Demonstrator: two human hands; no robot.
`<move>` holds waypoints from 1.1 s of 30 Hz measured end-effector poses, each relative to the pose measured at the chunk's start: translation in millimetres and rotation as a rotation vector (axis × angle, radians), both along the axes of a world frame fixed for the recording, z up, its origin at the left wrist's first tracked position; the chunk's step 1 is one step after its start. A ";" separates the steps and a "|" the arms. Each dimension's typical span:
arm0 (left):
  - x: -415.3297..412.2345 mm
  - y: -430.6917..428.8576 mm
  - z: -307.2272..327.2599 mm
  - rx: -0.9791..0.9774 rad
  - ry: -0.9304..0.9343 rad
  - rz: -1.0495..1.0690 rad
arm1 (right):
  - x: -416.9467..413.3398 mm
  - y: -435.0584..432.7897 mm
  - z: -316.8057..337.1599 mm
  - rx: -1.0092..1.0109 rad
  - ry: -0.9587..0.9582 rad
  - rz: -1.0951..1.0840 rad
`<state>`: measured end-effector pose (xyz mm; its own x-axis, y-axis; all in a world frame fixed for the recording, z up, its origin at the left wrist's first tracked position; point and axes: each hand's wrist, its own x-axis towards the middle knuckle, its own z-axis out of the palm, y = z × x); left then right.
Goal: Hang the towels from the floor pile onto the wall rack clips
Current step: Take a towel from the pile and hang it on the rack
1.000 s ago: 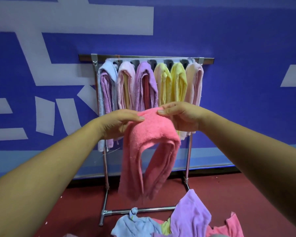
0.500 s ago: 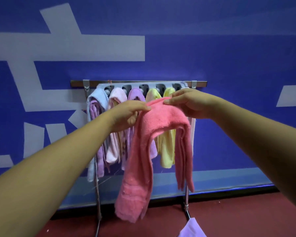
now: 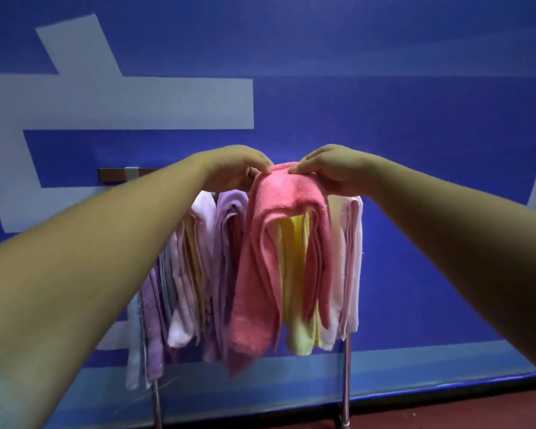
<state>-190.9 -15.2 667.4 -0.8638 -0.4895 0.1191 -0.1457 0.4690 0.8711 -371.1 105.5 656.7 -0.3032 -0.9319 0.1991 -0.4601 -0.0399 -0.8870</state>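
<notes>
A coral-pink towel [image 3: 279,243] hangs folded over, held up at the height of the rack's top bar. My left hand [image 3: 235,168] pinches its top fold on the left and my right hand [image 3: 331,168] pinches it on the right. Behind it hang several towels: purple [image 3: 226,243], pale pink [image 3: 205,224], yellow [image 3: 297,274] and light pink [image 3: 351,258]. The rack bar [image 3: 112,174] shows only at its left end; the clips are hidden behind my hands and the pink towel.
The rack's metal legs [image 3: 346,382] reach down to a dark red floor [image 3: 446,413]. A blue wall [image 3: 384,119] with pale block shapes stands right behind the rack. The floor pile is out of view.
Both hands have lifted the pink towel up and forward to the rack's top bar, in front of the yellow towels. The view has tilted up, so the floor pile has dropped out of sight.
</notes>
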 end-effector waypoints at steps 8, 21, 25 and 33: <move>-32.9 -47.4 -16.8 -0.366 -0.012 0.287 | -13.7 -57.1 -6.7 -0.028 0.359 -0.192; -48.4 -71.1 -43.9 -0.929 -0.250 0.343 | -24.9 -73.3 -42.1 -0.047 1.010 -0.335; -45.5 -65.8 -56.2 -1.134 -0.134 0.407 | -17.7 -65.4 -63.1 -0.187 1.043 -0.431; -33.2 -27.8 -88.3 -1.040 0.054 0.342 | 4.5 -48.1 -104.9 -0.292 0.548 -0.245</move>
